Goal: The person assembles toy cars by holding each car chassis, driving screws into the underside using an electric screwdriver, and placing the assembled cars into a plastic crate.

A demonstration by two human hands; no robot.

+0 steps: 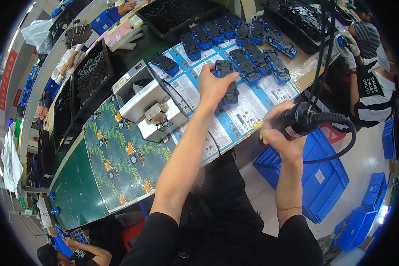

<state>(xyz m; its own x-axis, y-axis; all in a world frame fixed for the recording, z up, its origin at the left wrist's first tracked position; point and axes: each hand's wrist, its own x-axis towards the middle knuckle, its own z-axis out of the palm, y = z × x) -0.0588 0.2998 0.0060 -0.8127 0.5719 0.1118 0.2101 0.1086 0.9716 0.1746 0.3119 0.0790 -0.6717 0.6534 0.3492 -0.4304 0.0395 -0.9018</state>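
My left hand [212, 86] grips a toy car [229, 91] lying upside down on the printed sheet, its black chassis up and blue body beneath. The fingers are on its left side and the thumb reaches across the top. In my right hand [288, 145] is a black electric screwdriver [299, 117], held off to the right of the table's edge; its tip is hidden. Beyond my left hand, several more blue toy cars [244, 64] lie in rows, mostly chassis up. One toy car [164, 63] sits apart, near a metal screw feeder [155, 117].
Black trays of small dark parts [93, 75] stand at left and far back. A coiled cable [337, 119] loops from the screwdriver past my right wrist. Blue plastic crates [317, 195] are on the floor at right. A co-worker in white gloves [348, 55] sits at far right.
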